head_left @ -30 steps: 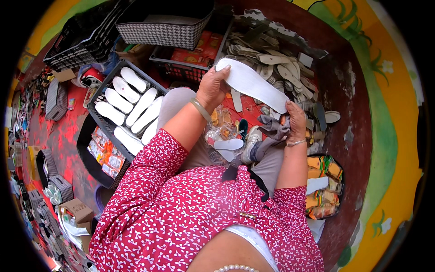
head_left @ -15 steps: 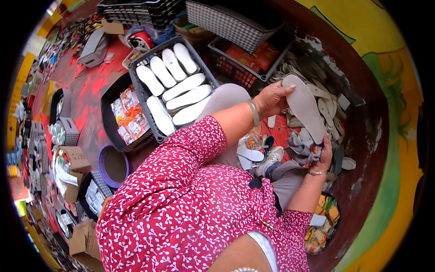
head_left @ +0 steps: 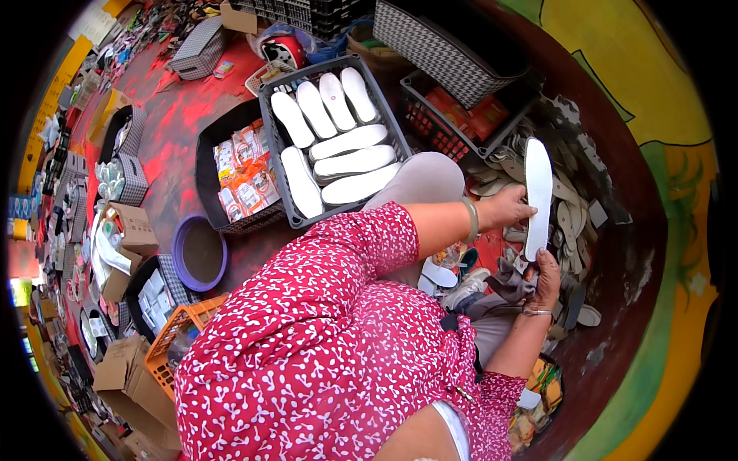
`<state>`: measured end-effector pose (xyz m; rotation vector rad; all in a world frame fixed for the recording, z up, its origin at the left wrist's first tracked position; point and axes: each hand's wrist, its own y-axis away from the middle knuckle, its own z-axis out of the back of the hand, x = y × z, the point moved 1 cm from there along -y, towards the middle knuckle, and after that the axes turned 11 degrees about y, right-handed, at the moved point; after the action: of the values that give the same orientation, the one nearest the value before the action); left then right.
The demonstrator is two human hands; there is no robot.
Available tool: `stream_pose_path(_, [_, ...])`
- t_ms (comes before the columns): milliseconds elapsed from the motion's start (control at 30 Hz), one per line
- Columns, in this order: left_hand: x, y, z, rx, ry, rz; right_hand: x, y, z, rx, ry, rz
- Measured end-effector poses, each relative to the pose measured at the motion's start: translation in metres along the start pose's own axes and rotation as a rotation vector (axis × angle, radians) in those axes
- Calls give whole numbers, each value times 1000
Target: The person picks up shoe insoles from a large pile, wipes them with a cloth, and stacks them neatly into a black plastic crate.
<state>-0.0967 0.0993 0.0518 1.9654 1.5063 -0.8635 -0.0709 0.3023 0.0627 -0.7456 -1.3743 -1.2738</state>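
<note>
A white shoe insole [head_left: 538, 188] stands nearly upright in front of me, its smooth white face toward me. My right hand [head_left: 544, 280] is closed on its lower end. A crumpled dark grey cloth [head_left: 510, 281] is bunched against the same hand's fingers. My left hand [head_left: 503, 209] is at the insole's left edge, fingers stretched toward it and not wrapped round it; whether the fingertips touch is hard to tell. To the left, a grey plastic crate [head_left: 294, 217] holds several white insoles [head_left: 354, 167] laid in rows.
Behind my hands lies a heap of loose off-white insoles [head_left: 569, 203]. A black box of orange packets [head_left: 246, 173] and a purple basin [head_left: 201, 253] stand left. An orange crate [head_left: 165, 353] is beside me. A patterned basket [head_left: 442, 58] rests above another crate [head_left: 461, 127].
The insole has turned from its beige face to its white face and stands more upright. My left hand has moved from its top end down to its side. The view has shifted leftward.
</note>
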Motion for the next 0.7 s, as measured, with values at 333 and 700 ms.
stream_pose_path(333, [-47,21,-12,16,153,-213,10,1,-15,66,-28,55])
stream_pose_path(700, [-217,169,154,-491,-299,-541,6,0,9,-30,-78,-28])
